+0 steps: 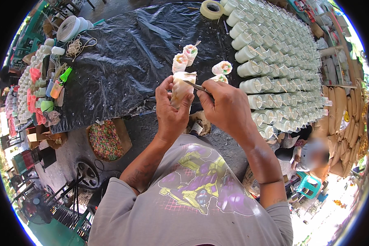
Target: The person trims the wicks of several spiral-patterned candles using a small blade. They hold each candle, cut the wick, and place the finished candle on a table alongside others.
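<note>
The left grip [171, 118] is wrapped around a pale lump of wax [179, 89], held up by the front edge of the table [127, 53]. The right grip [228, 102] is closed around a small knife [194, 85], its blade by the lump's upper part. If the blade slips, it could nick the left grip; if the left grip is too loose, the lump could drop. Below, a cardboard box [126, 134] is full of little colorful bits [104, 141]. Many glass jars [270, 84] have white stuff [249, 69] inside.
</note>
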A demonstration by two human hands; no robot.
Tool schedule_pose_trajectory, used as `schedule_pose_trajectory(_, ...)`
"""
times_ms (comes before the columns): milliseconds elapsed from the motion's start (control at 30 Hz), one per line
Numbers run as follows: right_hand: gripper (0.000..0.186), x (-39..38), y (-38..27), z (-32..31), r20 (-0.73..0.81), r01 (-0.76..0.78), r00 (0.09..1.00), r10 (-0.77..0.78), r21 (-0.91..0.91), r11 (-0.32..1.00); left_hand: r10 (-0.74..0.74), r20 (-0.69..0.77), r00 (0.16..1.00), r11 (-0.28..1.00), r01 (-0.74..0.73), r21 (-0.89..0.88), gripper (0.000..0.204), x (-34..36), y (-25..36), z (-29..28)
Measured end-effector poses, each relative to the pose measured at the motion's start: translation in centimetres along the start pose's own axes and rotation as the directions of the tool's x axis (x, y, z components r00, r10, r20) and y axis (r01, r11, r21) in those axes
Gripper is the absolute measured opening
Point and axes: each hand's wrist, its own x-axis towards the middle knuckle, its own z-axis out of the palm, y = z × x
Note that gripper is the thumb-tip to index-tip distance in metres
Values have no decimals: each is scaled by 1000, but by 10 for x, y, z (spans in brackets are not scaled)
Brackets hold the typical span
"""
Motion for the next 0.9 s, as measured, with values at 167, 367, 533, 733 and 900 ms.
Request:
schedule_pose_trajectory(167,18,6,13,-6,-26,-116,993,118,52,992,13,-8,1000,999,-13,31,69,-1,-1,0)
schedule_pose_trajectory(367,42,2,20,16,91,-233,971,220,568,789,50,33,998,993,-53,107,73,-2,2,1)
schedule_pose_trajectory(533,45,-1,37,36,394,-466,882,258,809,359,249,126,960,898,-277,342,80,1,9,0)
schedule_pose_trajectory(733,32,-11,68,55,383,-389,882,273,921,-35,-43,220,975,987,8,160,82,-3,24,-12)
schedule_pose_trajectory(900,36,-19,79,61,353,-336,893,278,936,-110,-351,559,751,796,554,-243,69,-4,16,-34)
